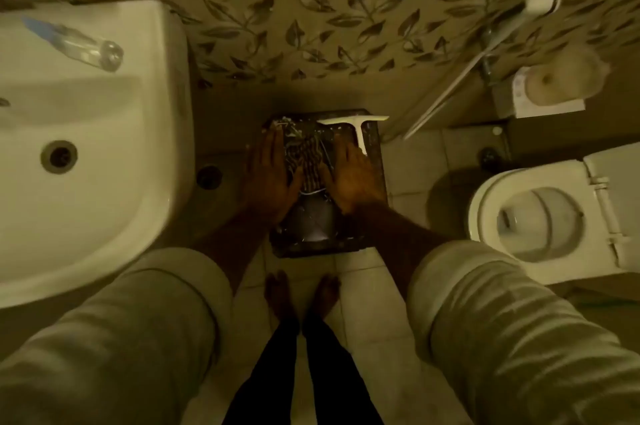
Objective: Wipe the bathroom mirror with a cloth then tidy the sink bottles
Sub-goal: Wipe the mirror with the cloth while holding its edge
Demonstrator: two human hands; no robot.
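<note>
A dark, glossy rectangular panel (pixel 311 250) that looks like a mirror lies on the floor against the wall, flecked with white. A striped cloth (pixel 310 161) is bunched on its upper half. My left hand (pixel 268 179) rests flat at the cloth's left side, fingers stretched out and thumb touching the cloth. My right hand (pixel 353 179) lies flat on the cloth's right side in the same way. A white squeegee (pixel 360 123) lies across the panel's far right corner. One clear bottle (pixel 76 42) lies on its side on the sink's back ledge.
The white sink (pixel 86 199) juts out at the left and the open toilet (pixel 540 220) stands at the right. A toilet paper roll (pixel 554 82) sits on a box by the wall. A floor drain (pixel 209 177) is beside the sink. My bare feet (pixel 301 289) stand just before the panel.
</note>
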